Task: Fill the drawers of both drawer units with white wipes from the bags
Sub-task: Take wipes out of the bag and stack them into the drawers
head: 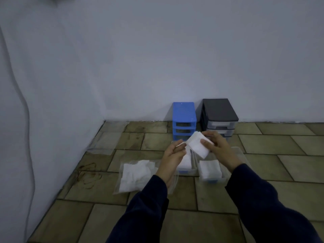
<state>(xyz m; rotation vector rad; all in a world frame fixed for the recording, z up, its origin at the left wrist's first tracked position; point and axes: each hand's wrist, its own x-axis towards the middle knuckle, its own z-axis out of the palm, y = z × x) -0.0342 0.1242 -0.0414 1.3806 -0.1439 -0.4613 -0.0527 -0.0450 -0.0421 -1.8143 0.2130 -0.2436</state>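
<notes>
A blue drawer unit (pixel 184 120) and a dark grey drawer unit (pixel 220 118) stand against the wall. Two clear drawers lie pulled out on the floor: one (pixel 186 170) under my left hand with wipes in it, another (pixel 211 172) to its right holding a white wipe stack. My right hand (pixel 219 148) grips a small stack of white wipes (pixel 199 143) above the drawers. My left hand (pixel 173 155) pinches a thin wipe at that stack's left edge. A clear bag of white wipes (pixel 135 174) lies at the left.
An empty clear bag (pixel 101 146) lies flat near the left wall. The floor is tiled in brownish slabs, with a dark stain (pixel 87 174) at the left. White walls meet in a corner behind the units.
</notes>
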